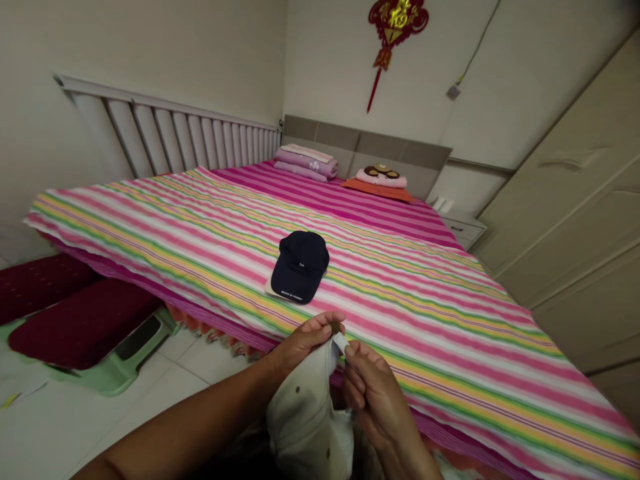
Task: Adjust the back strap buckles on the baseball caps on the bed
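Note:
A pale, cream-coloured cap hangs between my hands at the bottom middle, over the near edge of the bed. My left hand pinches its upper edge, thumb and fingers closed around the fabric. From the right, my right hand grips the end of a small whitish strap at the cap's edge with thumb and forefinger. Just beyond my hands, a dark navy baseball cap lies on the striped bedspread, its brim towards me with small white lettering. A pale edge shows under that brim.
The bed's striped cover spreads ahead. Folded purple bedding and a pink folded piece on orange cloth lie by the headboard. Green stools with dark red tops stand left. A nightstand and wardrobe are right.

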Action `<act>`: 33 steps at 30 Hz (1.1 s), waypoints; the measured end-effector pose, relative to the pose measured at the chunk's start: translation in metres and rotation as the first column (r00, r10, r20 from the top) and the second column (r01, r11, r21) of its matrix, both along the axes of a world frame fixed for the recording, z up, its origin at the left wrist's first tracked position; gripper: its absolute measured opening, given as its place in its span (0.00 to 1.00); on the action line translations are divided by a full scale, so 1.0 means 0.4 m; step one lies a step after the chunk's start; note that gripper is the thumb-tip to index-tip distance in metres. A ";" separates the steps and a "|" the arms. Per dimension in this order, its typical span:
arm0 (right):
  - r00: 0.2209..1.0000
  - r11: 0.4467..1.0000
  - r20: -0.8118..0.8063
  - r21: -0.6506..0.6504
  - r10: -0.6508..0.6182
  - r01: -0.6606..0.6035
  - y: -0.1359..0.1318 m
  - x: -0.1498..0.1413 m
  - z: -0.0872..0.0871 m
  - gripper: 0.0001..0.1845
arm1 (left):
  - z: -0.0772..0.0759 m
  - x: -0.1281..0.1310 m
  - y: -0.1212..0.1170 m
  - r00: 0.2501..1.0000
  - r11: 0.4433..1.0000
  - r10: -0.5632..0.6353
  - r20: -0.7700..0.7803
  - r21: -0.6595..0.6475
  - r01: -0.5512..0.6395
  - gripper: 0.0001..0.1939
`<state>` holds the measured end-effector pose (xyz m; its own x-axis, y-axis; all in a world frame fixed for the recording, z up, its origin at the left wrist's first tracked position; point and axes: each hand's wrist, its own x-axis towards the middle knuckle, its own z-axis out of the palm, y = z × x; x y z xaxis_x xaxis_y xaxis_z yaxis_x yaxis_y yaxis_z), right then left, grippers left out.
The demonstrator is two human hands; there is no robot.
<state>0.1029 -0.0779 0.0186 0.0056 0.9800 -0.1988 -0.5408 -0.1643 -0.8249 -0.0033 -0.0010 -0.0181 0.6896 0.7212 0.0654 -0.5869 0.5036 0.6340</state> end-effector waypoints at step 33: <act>0.988 0.992 0.093 -0.006 -0.123 0.124 0.003 -0.015 -0.019 0.14 | -0.005 0.001 -0.018 0.997 0.998 0.047 -0.056 -0.031 -0.049 0.17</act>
<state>0.0968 -0.0766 0.0110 0.1451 0.9683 -0.2033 -0.4788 -0.1111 -0.8709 -0.0029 -0.0081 -0.0200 0.6562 0.7546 0.0045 -0.5753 0.4964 0.6501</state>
